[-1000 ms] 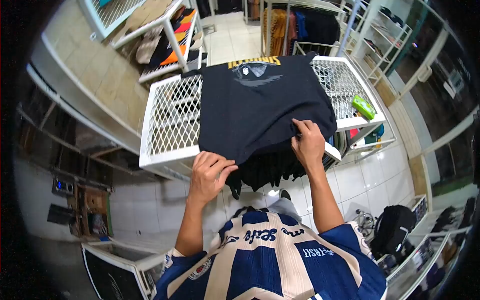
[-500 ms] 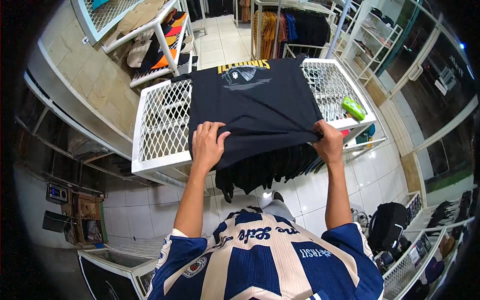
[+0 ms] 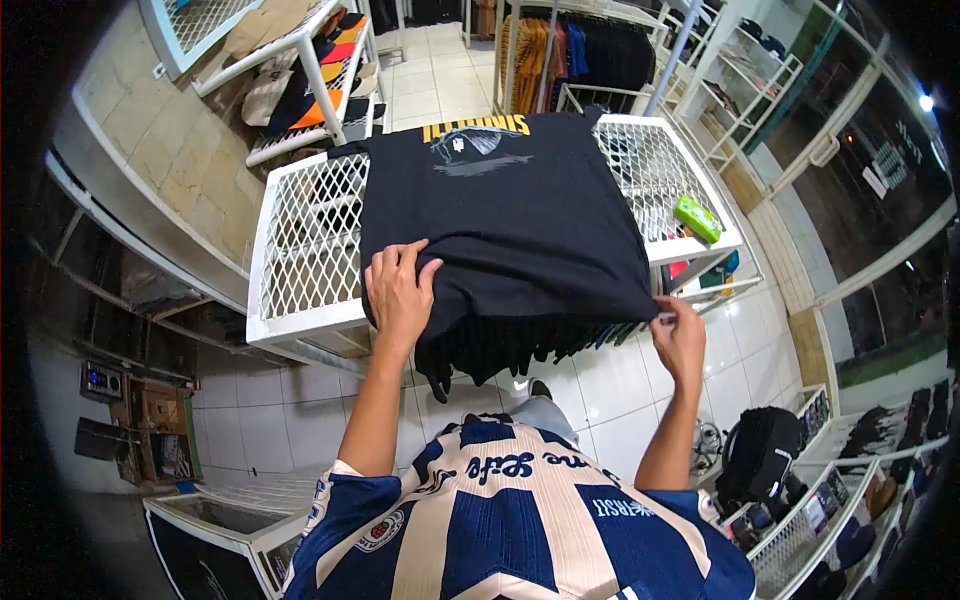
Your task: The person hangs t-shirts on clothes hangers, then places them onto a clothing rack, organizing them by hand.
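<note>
White tiles (image 3: 610, 400) run around and beyond the white mesh surface (image 3: 310, 325), with mustard garments (image 3: 528, 65) hanging well past its far side and orange items (image 3: 318, 112) on a shelf beyond its left end. On its right end rests a green packet (image 3: 698, 218).

Your black shirt (image 3: 510, 215) lies across the middle of the mesh surface, its yellow lettering (image 3: 508, 126) at the far edge and its hem over the near edge, above a row of dark garments (image 3: 490, 345). Your left hand (image 3: 398, 300) rests on the cloth at the surface's near edge, left of its middle; whether that grip pinches any fabric, you cannot tell from here, though creases run away from the fingertips. Your right hand (image 3: 682, 340) is out past the near edge, toward the right end, its grip clamped on the hem corner with thumb and fingers together.

The likeliest trouble is skew: a harder pull at the right corner than the left hand can hold would probably drag the whole shirt sideways and toward you. Pressing down on those creases could set them in the cloth. The loose hem might catch on the dark garments under the near edge, and a wide swing of your right arm over the surface's right end could knock the packet off.
</note>
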`<act>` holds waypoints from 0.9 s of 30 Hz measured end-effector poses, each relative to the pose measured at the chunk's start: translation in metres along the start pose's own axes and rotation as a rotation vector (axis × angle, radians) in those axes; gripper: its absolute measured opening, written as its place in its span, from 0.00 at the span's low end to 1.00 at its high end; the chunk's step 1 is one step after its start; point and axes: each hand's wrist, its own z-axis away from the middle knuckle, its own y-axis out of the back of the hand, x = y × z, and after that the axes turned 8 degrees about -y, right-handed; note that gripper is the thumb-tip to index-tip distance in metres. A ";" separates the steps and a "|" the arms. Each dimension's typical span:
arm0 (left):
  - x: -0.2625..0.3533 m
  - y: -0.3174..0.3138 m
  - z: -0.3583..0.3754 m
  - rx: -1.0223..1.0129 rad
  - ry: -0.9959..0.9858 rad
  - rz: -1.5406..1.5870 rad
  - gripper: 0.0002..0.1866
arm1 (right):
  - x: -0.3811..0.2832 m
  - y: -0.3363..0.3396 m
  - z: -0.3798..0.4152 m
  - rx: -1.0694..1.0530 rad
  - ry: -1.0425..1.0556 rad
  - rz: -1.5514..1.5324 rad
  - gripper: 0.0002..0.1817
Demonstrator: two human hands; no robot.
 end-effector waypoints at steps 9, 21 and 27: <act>0.026 0.003 -0.010 0.055 -0.100 -0.045 0.10 | -0.124 -0.048 -0.040 -0.060 0.342 -0.461 0.10; 0.011 -0.021 0.000 0.055 -0.064 -0.200 0.20 | -0.126 -0.118 -0.058 0.157 0.495 0.047 0.23; -0.006 -0.010 -0.038 -0.221 0.079 -0.067 0.18 | -0.145 -0.114 -0.103 0.156 0.422 0.095 0.16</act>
